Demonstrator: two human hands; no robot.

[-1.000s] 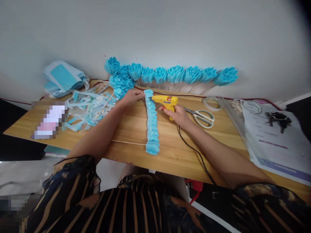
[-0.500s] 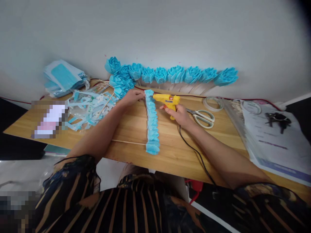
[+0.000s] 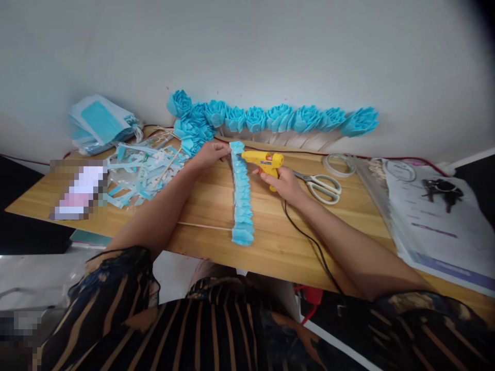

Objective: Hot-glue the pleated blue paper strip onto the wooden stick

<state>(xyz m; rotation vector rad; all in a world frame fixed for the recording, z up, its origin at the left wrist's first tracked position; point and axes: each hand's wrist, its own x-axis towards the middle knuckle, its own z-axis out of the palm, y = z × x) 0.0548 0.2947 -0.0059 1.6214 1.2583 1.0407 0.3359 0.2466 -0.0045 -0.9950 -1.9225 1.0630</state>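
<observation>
While the left hand point(image 3: 212, 154) reaches to one side of a pleated blue strip point(image 3: 242, 193) and the right hand point(image 3: 288, 183) is on the other, the strip lies lengthwise between them, running from its far end, near both hands, towards the table's point(image 3: 278, 247) front edge. The left hand's fingertips meet the left edge of that far end; whether they pinch it or only press it cannot be made out. The right hand is wrapped around the grip of a yellow glue gun point(image 3: 265, 161), with its nozzle pointing left at the far end of the strip. Whether the tip touches the strip is too small to tell. The strip's near end lies well apart from both hands, with a thin stick point(image 3: 204, 225) stretching left from just beside it. A black cord point(image 3: 315, 242) hangs below the right hand and crosses the table edge. Just right of that hand lie white-handled scissors point(image 3: 325, 188), and beyond them a roll of tape point(image 3: 339, 165). Left of the left forearm, blue and white scraps point(image 3: 149, 167) are spread in a loose heap. Behind everything, a row of blue flowers point(image 3: 279, 118) lines the wall.
</observation>
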